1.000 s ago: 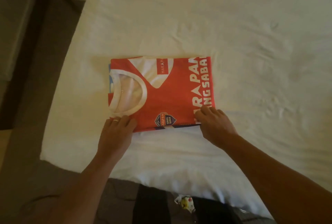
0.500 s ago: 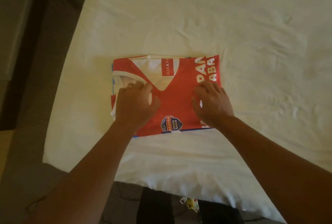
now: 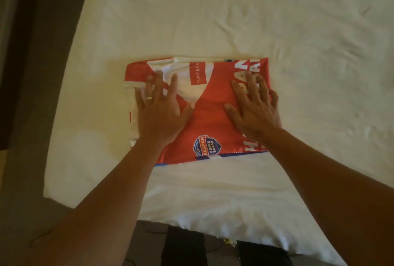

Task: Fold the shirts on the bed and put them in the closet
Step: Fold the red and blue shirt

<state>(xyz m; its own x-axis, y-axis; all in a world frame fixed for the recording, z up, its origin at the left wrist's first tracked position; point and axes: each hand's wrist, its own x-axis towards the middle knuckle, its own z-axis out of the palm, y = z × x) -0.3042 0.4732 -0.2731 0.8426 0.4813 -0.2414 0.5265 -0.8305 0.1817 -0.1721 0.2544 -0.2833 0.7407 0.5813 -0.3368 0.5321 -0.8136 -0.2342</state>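
Now both hands have moved up from the near edge of the folded red and white jersey [image 3: 204,114]; the left hand [image 3: 158,110] and right hand [image 3: 254,110] press it flat with fingers spread, grasping nothing. It lies near the bed's [image 3: 277,20] left edge, seemingly ready for the closet.

One folded shirt [image 3: 213,116], one bed [image 3: 234,20], two hands, one ring [image 3: 148,98].

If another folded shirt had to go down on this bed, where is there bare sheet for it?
Bare white bed sheet lies beyond the folded red-and-white printed shirt, and a broad patch to its right toward the bed's far side. A strip runs between the shirt and the near edge, crossed by both forearms. The shirt itself is crowded: left hand and right hand press flat on it.
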